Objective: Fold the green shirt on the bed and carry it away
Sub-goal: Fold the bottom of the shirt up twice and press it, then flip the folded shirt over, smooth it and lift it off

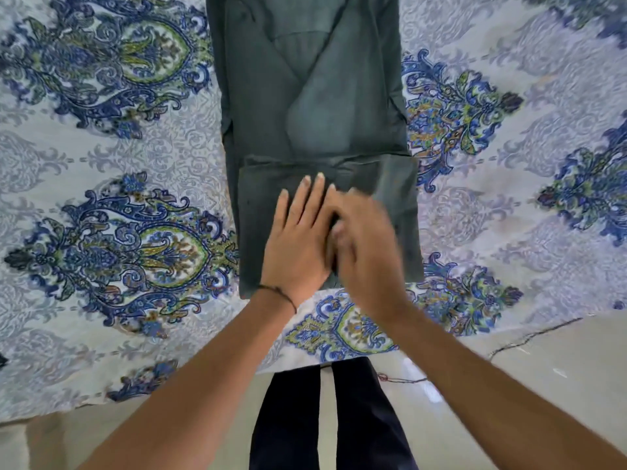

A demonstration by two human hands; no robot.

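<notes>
A dark green shirt (315, 106) lies lengthwise on a bed sheet (101, 157) patterned in blue and green – its near end already folded up into a thick panel. The left hand (298, 242) presses flat on that panel, fingers spread. The right hand (366, 252) lies just beside it, blurred – whether its fingers are spread or curled cannot be told.

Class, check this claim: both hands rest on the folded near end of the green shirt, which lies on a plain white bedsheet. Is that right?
Not quite. In the head view the bedsheet is patterned with blue and green motifs, not plain. The left hand and right hand do rest on the green shirt.
</notes>
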